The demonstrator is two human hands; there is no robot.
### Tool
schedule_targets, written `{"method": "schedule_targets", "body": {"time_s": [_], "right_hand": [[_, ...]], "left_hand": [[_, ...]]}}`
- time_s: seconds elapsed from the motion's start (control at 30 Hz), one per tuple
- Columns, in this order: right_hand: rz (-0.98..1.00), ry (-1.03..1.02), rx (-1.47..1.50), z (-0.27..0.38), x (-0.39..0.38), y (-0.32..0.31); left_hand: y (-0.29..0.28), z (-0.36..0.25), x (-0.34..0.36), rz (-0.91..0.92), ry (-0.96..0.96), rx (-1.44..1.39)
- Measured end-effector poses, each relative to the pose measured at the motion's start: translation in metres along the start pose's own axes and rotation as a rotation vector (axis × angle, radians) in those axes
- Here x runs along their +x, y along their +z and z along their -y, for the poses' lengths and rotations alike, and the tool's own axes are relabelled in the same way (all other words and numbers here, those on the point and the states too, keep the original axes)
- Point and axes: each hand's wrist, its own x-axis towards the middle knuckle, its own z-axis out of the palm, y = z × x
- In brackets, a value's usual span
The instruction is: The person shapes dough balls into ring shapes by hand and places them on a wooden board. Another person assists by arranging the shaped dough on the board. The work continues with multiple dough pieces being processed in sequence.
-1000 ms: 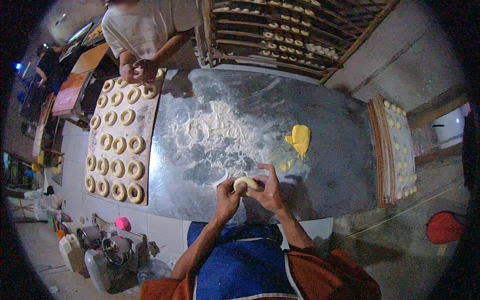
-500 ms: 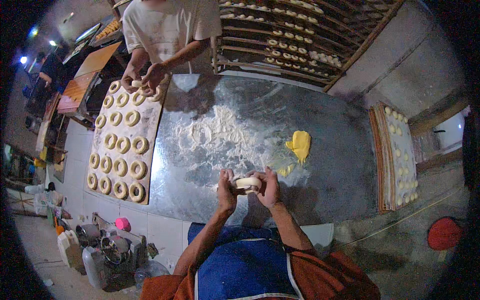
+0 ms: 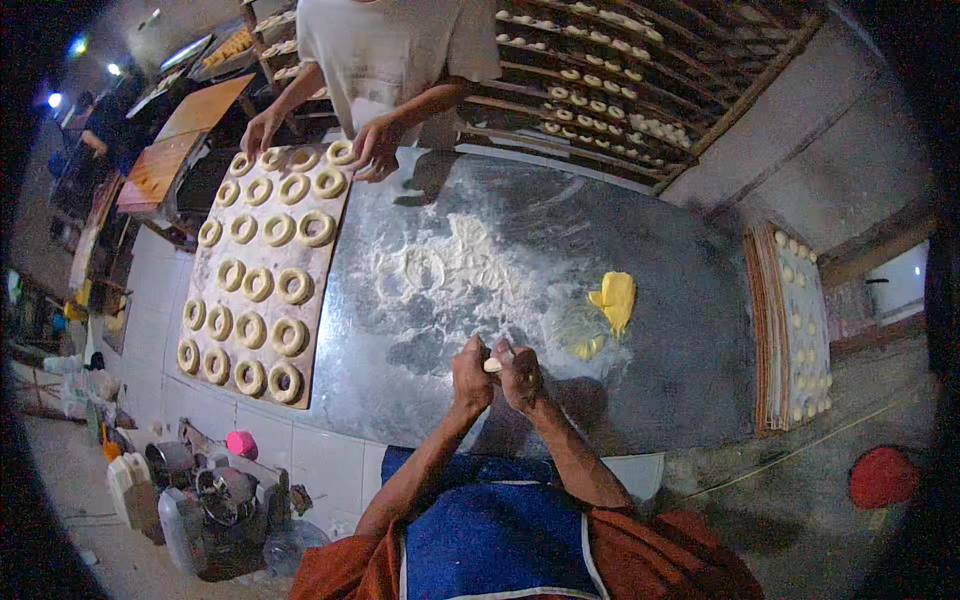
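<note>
My left hand [image 3: 471,376] and my right hand [image 3: 520,374] are close together above the near edge of the metal table [image 3: 690,300]. Both are closed on a piece of pale dough [image 3: 492,366]. Only a small part of it shows between the fingers; its full shape is hidden. White flour [image 3: 462,258] is spread over the tabletop just beyond my hands. To their right lies a soft yellow lump [image 3: 618,302], with a smaller yellow smear [image 3: 588,346] beside it.
A board [image 3: 206,266] with rows of dough rings [image 3: 293,286] lies at the left. Behind it stands a co-worker [image 3: 390,60], hands at its far edge. A rack [image 3: 700,155] of shaped dough rises behind the table. Stacked boards [image 3: 768,330] with dough balls stand right.
My hands have drawn together around the dough, which shows less now. The co-worker's hands, earlier together at a dough ring, are now apart at the board's far edge. The view has shifted slightly.
</note>
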Motion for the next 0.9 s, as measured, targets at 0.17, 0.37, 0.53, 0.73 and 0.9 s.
{"method": "schedule_targets", "body": {"time_s": [0.17, 0.37, 0.53, 0.73, 0.9], "right_hand": [[-0.073, 0.285, 0.265, 0.011, 0.011, 0.027], [0.093, -0.039, 0.173, 0.054, 0.035, 0.067], [0.262, -0.090, 0.012, 0.089, 0.061, 0.113], [0.203, -0.145, 0.024, 0.114, 0.087, 0.174], [0.217, -0.271, 0.238, 0.122, 0.110, 0.238]], "left_hand": [[-0.030, 0.000, 0.007, -0.010, 0.223, 0.056], [-0.088, -0.005, 0.008, -0.219, 0.107, 0.235], [-0.149, -0.005, 0.034, -0.128, 0.115, 0.145], [-0.210, -0.007, 0.044, -0.176, 0.065, 0.187], [-0.267, -0.013, 0.068, -0.245, 0.000, -0.849]]}}
